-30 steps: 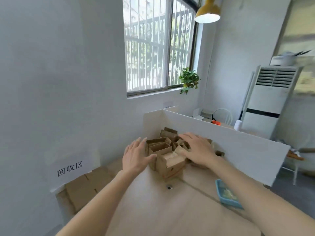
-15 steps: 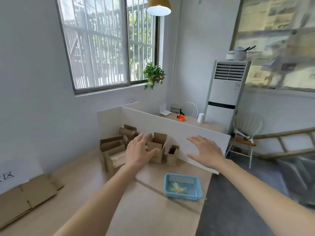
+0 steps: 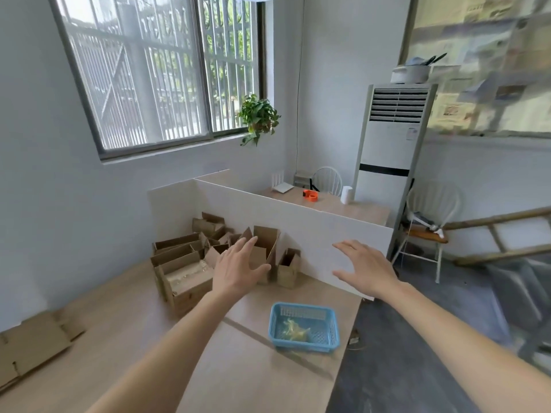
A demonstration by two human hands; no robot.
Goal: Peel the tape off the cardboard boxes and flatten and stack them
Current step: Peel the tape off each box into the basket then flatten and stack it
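Several open brown cardboard boxes crowd the far left corner of the wooden table, against a white partition. One small box stands apart at the right of the pile. My left hand hovers with spread fingers in front of a tall open box and holds nothing. Further right, my right hand floats with fingers straight in front of the partition, clear of every box. Flattened cardboard sheets lie at the table's left edge.
A blue plastic basket with yellowish scraps inside sits near the table's right edge. Behind the partition a second table carries an orange tape dispenser and a white cup. A standing air conditioner and white chairs are to the right.
The view swung right, away from the wall. My right hand came off the box pile and moved right in front of the partition. My left hand stayed near the boxes, empty.
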